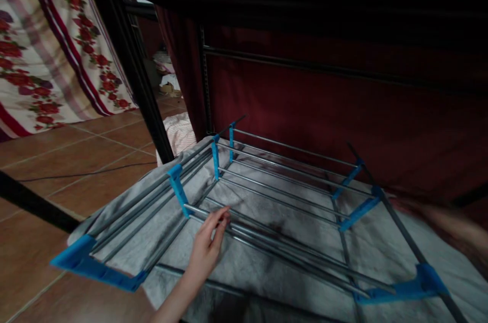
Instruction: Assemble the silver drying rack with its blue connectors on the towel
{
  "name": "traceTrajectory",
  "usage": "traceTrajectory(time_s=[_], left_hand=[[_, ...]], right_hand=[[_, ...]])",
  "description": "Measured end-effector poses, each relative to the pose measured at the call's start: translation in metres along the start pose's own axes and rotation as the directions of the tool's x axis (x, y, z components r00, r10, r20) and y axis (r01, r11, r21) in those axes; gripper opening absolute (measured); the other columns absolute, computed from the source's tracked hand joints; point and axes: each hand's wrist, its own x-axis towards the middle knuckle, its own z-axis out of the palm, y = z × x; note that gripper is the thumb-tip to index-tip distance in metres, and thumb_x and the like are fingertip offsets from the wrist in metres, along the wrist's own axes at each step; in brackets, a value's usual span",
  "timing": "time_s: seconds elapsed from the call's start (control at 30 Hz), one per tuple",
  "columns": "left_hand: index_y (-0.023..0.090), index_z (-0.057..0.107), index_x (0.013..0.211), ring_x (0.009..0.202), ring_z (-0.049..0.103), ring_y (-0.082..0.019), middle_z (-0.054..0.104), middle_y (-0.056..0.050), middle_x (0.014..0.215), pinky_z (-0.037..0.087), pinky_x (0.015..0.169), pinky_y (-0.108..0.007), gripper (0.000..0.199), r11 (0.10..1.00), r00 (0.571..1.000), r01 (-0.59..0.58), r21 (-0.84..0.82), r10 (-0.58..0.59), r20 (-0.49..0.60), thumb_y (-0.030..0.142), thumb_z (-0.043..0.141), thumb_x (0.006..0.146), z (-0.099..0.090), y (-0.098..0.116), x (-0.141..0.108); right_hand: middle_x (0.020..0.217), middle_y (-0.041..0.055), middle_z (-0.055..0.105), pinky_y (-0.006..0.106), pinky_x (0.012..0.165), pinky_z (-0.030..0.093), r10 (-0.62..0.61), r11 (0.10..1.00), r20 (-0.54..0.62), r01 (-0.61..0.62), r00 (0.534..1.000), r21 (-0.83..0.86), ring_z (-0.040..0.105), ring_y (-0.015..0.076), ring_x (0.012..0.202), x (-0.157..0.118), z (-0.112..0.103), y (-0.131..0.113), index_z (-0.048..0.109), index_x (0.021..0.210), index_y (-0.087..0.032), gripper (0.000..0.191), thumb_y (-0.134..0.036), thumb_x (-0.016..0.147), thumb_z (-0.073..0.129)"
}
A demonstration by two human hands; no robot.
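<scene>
A rack of grey metal rods [282, 196] joined by blue plastic brackets [217, 160] lies on a grey cloth. My left hand [209, 239] is at its near row, fingers curled together on a metal rod [198, 208] close to a blue bracket [178, 188]. Several rods run from there to the near right bracket [404, 287], where some rod ends lie over the blue plastic. Blurred by motion, my right hand [415, 207] is beside the right side bar [400, 226]; its fingers cannot be made out.
The grey cloth [183, 241] covers the surface under the rack. Dark metal posts [133, 69] and a crossbar [285, 63] frame the space, with a dark red curtain [305, 104] behind. Left are a tiled floor [95, 150], a cable [95, 172] and a flowered cloth [57, 49].
</scene>
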Motion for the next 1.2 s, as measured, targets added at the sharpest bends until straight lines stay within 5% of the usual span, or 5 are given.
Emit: traceTrajectory(time_s=[0.17, 0.3, 0.6, 0.83, 1.2], left_hand=[[0.023, 0.053, 0.125, 0.093, 0.067, -0.023, 0.065, -0.011, 0.116, 0.059, 0.081, -0.039, 0.042, 0.965, 0.961, 0.244, -0.1, -0.255, -0.11, 0.048, 0.041, 0.094, -0.006, -0.054, -0.043], [0.021, 0.059, 0.121, 0.099, 0.067, -0.024, 0.065, -0.01, 0.118, 0.057, 0.085, -0.042, 0.039, 0.965, 0.961, 0.227, -0.128, -0.244, -0.13, 0.045, 0.049, 0.091, -0.002, -0.065, -0.066], [0.023, 0.059, 0.125, 0.115, 0.061, -0.023, 0.061, -0.01, 0.124, 0.052, 0.1, -0.043, 0.035, 0.996, 0.994, 0.081, -0.029, -0.083, -0.075, 0.032, 0.043, 0.096, 0.013, -0.06, -0.089], [0.028, 0.056, 0.13, 0.127, 0.055, -0.021, 0.055, -0.009, 0.134, 0.049, 0.106, -0.042, 0.036, 0.993, 0.996, 0.032, 0.118, -0.022, -0.086, 0.027, 0.04, 0.098, -0.006, -0.077, -0.106], [0.027, 0.053, 0.132, 0.119, 0.057, -0.026, 0.045, -0.012, 0.138, 0.058, 0.091, -0.043, 0.038, 0.984, 0.883, -0.008, 0.179, 0.091, -0.461, 0.03, 0.051, 0.094, -0.043, -0.012, -0.043]], right_hand=[[0.13, 0.0156, 0.063, 0.046, 0.089, 0.046, -0.256, 0.958, 0.055, 0.26, 0.965, -0.12, 0.066, 0.0216, 0.101, -0.04, 0.045, -0.092, 0.074, 0.101, -0.03, 0.029, -0.035, 0.072, 0.073], [0.124, 0.0102, 0.067, 0.038, 0.093, 0.047, -0.365, 0.875, 0.421, 0.461, 0.83, -0.15, 0.064, 0.0191, 0.103, -0.085, 0.129, -0.133, 0.07, 0.111, -0.024, 0.031, -0.034, 0.083, 0.066], [0.103, 0.0058, 0.071, 0.029, 0.08, 0.052, -0.297, 0.807, 0.827, 0.588, 0.477, -0.049, 0.065, 0.0166, 0.087, -0.148, 0.315, 0.001, 0.069, 0.112, -0.018, 0.032, -0.026, 0.084, 0.057], [0.103, 0.0113, 0.072, 0.036, 0.091, 0.05, 0.01, 0.672, 0.773, 0.568, 0.634, -0.474, 0.066, 0.0239, 0.1, -0.077, 0.314, 0.085, 0.073, 0.1, -0.014, 0.031, -0.018, 0.079, 0.049], [0.102, 0.0104, 0.074, 0.034, 0.082, 0.053, 0.132, 0.376, 0.799, 0.716, 0.587, -0.588, 0.069, 0.0263, 0.095, -0.092, 0.312, 0.101, 0.073, 0.101, -0.022, 0.035, -0.015, 0.069, 0.061]])
